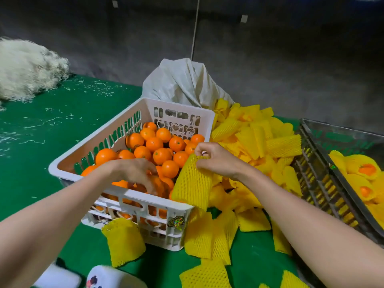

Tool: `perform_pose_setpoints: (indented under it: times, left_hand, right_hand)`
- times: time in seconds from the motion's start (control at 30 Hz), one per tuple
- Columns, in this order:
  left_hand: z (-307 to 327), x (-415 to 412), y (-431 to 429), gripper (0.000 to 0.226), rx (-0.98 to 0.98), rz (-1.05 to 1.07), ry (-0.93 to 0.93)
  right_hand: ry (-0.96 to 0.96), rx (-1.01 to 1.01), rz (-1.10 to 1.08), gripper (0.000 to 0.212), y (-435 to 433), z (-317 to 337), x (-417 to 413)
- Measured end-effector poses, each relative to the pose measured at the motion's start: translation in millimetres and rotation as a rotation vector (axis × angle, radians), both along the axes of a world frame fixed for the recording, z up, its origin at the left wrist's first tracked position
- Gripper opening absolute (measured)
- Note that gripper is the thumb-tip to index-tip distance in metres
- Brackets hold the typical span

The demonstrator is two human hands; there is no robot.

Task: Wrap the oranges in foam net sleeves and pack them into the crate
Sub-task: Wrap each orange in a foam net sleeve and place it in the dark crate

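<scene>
A white plastic crate (pixel 133 194) in the middle of the green table holds several loose oranges (pixel 162 155). My left hand (pixel 137 173) reaches down into it, fingers curled round an orange (pixel 160 186) near the front wall. My right hand (pixel 216 159) pinches the top edge of a yellow foam net sleeve (pixel 193 183), which hangs over the crate's right front corner. To the right, a grey crate (pixel 324 183) contains several oranges wrapped in yellow sleeves (pixel 365 171).
A heap of loose yellow sleeves (pixel 253 138) lies between the two crates and spills toward the front (pixel 124 242). A tied white sack (pixel 182 84) stands behind the white crate. White shredded filler (pixel 27 67) is piled far left. A white roll (pixel 112 277) lies at the front edge.
</scene>
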State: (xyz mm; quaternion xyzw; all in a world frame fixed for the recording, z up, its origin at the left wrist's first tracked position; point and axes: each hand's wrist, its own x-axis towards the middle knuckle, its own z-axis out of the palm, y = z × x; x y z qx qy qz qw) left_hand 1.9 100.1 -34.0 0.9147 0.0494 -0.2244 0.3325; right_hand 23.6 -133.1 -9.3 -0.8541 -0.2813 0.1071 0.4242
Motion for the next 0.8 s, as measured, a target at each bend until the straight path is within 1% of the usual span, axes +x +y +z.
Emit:
perform_pose_setpoints:
  times: [0.03, 0.07, 0.13, 0.2, 0.27, 0.3, 0.37, 0.43, 0.47, 0.57, 0.67, 0.7, 0.8]
  left_hand:
    - [-1, 1, 2, 0.037, -0.15, -0.03, 0.054]
    - [3, 0, 5, 0.042, -0.29, -0.07, 0.055]
    - [11, -5, 9, 0.053, -0.639, -0.012, 0.006]
    - [14, -4, 8, 0.07, -0.92, 0.014, -0.018]
    - [16, -5, -6, 0.09, -1.009, -0.009, -0.041]
    - [19, -7, -15, 0.094, -1.056, -0.01, -0.038]
    - [22, -7, -35, 0.093, -1.193, 0.019, 0.0]
    - [28, -8, -59, 0.084, -1.354, 0.111, 0.068]
    - [32, -8, -73, 0.074, -1.393, 0.173, 0.104]
    - [42, -5, -111, 0.041, -1.34, 0.372, 0.159]
    - [44, -6, -145, 0.016, -1.352, 0.408, 0.184]
    - [43, -7, -155, 0.013, -1.361, 0.41, 0.178]
    - [42, -10, -185, 0.021, -1.404, 0.494, 0.15]
  right_hand:
    - [0.016, 0.031, -0.002, 0.031, -4, 2, 0]
    - [0.038, 0.068, -0.009, 0.032, -9, 4, 0]
    - [0.083, 0.174, -0.044, 0.03, -23, 8, -2]
    - [0.16, 0.335, -0.066, 0.027, -38, 11, -5]
    - [0.246, 0.469, -0.073, 0.025, -50, 13, -8]
    - [0.262, 0.489, -0.086, 0.025, -56, 14, -10]
    - [0.257, 0.466, -0.111, 0.027, -65, 15, -15]
    - [0.251, 0.435, -0.113, 0.028, -73, 16, -19]
    - [0.256, 0.435, -0.116, 0.028, -78, 17, -21]
    - [0.289, 0.454, -0.13, 0.027, -92, 19, -28]
    - [0.316, 0.428, -0.113, 0.025, -108, 19, -36]
    - [0.312, 0.407, -0.111, 0.025, -113, 19, -39]
    - [0.329, 0.374, -0.095, 0.022, -127, 16, -47]
